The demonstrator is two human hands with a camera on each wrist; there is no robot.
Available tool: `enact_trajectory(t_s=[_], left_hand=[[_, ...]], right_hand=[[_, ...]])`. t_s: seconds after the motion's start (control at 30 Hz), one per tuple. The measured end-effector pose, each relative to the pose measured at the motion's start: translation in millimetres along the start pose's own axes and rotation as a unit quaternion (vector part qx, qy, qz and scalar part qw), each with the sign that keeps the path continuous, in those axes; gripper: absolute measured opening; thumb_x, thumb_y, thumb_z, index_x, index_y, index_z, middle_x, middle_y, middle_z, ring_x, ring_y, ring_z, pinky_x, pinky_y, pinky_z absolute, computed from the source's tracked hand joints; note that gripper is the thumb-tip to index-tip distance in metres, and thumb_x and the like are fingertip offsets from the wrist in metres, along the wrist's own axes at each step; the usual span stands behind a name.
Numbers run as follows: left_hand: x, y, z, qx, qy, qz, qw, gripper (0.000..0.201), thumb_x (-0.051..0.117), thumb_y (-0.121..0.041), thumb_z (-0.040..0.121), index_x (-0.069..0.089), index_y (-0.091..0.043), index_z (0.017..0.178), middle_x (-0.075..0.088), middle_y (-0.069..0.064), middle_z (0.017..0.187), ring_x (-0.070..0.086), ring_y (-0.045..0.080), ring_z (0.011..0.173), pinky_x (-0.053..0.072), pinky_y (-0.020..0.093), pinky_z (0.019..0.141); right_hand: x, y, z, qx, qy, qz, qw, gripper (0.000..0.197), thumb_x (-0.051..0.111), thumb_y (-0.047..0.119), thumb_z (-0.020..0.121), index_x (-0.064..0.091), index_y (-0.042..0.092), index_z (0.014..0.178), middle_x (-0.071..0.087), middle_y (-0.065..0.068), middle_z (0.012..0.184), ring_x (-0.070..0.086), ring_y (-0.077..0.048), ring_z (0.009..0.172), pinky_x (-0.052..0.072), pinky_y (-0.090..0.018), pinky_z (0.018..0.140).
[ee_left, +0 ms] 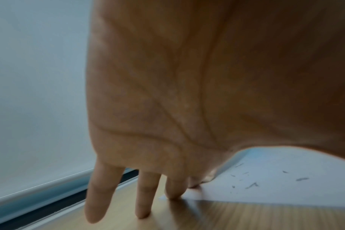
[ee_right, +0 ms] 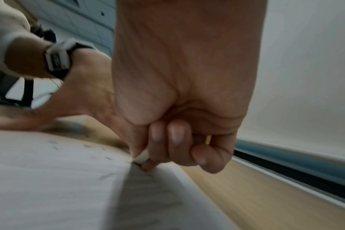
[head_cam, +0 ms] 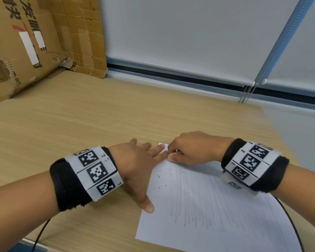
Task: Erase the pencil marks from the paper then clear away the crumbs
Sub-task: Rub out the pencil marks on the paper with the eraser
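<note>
Our right hand (head_cam: 187,150) pinches the eraser (head_cam: 171,155) at the paper's (head_cam: 207,206) 12 o'clock corner, our left hand (head_cam: 135,160) lies spread flat holding its 9 o'clock edge, pencil marks (head_cam: 198,197) running toward 6 o'clock.

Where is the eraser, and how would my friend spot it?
Find the white paper lying on the wooden table. At its far corner the right hand pinches a small white eraser between its fingers. Unlike the dark crumbs nearby, it is a pale solid lump.

Eraser (ee_right: 143,156) mostly hidden inside right hand's (head_cam: 191,149) curled fingers.
</note>
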State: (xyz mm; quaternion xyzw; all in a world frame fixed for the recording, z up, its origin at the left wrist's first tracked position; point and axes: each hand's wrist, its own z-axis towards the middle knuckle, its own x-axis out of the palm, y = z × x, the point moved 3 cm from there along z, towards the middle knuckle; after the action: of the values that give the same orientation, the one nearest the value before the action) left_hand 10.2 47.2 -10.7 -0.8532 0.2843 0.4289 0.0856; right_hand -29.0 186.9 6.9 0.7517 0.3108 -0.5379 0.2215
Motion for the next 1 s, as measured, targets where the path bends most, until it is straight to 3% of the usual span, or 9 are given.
enact_trajectory(t_s=[0.07, 0.2, 0.33, 0.5, 0.67, 0.8, 1.0], left_hand=[[0, 0, 1, 0.0, -0.001, 0.002, 1.0, 0.144, 0.072, -0.076, 0.061, -0.034, -0.03, 0.147, -0.033, -0.008, 0.157, -0.019, 0.02, 0.149, -0.01, 0.056, 0.119], [1, 1, 4, 0.005, -0.007, 0.002, 1.0, 0.145, 0.073, -0.076, 0.059, -0.031, -0.032, 0.149, -0.031, -0.007, 0.159, -0.017, 0.022, 0.15, -0.011, 0.054, 0.119], [2, 1, 6, 0.01, -0.009, 0.009, 1.0, 0.143, 0.073, -0.078, 0.059, -0.032, -0.036, 0.147, -0.032, -0.006, 0.158, -0.016, 0.023, 0.15, -0.006, 0.052, 0.121], [1, 0, 4, 0.012, -0.011, 0.005, 1.0, 0.143, 0.073, -0.077, 0.059, -0.033, -0.038, 0.146, -0.031, -0.006, 0.159, -0.016, 0.023, 0.15, -0.005, 0.052, 0.121], [3, 1, 6, 0.002, -0.005, 0.015, 1.0, 0.141, 0.072, -0.078, 0.059, -0.032, -0.038, 0.146, -0.033, -0.009, 0.157, -0.016, 0.022, 0.15, -0.001, 0.052, 0.121], [2, -1, 6, 0.003, -0.009, 0.02, 1.0, 0.142, 0.073, -0.077, 0.059, -0.031, -0.038, 0.147, -0.031, -0.008, 0.159, -0.014, 0.023, 0.151, 0.0, 0.051, 0.121], [1, -1, 7, -0.001, -0.002, 0.03, 1.0, 0.142, 0.072, -0.078, 0.059, -0.032, -0.038, 0.146, -0.033, -0.007, 0.158, -0.012, 0.024, 0.151, 0.003, 0.052, 0.121]], right_hand=[[1, -4, -1, 0.014, -0.009, 0.007, 1.0, 0.025, 0.043, 0.039, 0.099, 0.056, 0.024, 0.085, 0.05, 0.011, 0.064, 0.046, -0.005, 0.059, 0.034, -0.029, 0.057], [10, 13, -12, -0.028, 0.017, -0.003, 0.999, 0.026, 0.044, 0.039, 0.098, 0.053, 0.023, 0.079, 0.05, 0.008, 0.063, 0.047, -0.01, 0.059, 0.037, -0.03, 0.057], [5, -8, -10, 0.024, 0.002, 0.007, 1.0, 0.032, 0.042, 0.042, 0.098, 0.061, 0.018, 0.087, 0.059, 0.006, 0.073, 0.055, -0.016, 0.07, 0.044, -0.033, 0.063], [12, 4, -15, -0.007, 0.006, 0.003, 1.0, 0.028, 0.044, 0.037, 0.098, 0.05, 0.024, 0.074, 0.051, 0.008, 0.065, 0.048, -0.012, 0.06, 0.037, -0.031, 0.056], [10, -14, -12, 0.039, -0.009, 0.017, 0.999, 0.034, 0.043, 0.042, 0.098, 0.059, 0.016, 0.081, 0.059, 0.003, 0.072, 0.055, -0.019, 0.068, 0.043, -0.033, 0.061], [15, 5, -19, -0.015, 0.019, 0.018, 1.0, 0.033, 0.044, 0.04, 0.097, 0.056, 0.015, 0.078, 0.052, 0.004, 0.065, 0.05, -0.017, 0.062, 0.04, -0.035, 0.06], [12, -12, -14, 0.037, -0.012, 0.014, 0.999, 0.033, 0.041, 0.039, 0.099, 0.054, 0.017, 0.079, 0.051, 0.006, 0.066, 0.045, -0.009, 0.059, 0.037, -0.031, 0.061]])
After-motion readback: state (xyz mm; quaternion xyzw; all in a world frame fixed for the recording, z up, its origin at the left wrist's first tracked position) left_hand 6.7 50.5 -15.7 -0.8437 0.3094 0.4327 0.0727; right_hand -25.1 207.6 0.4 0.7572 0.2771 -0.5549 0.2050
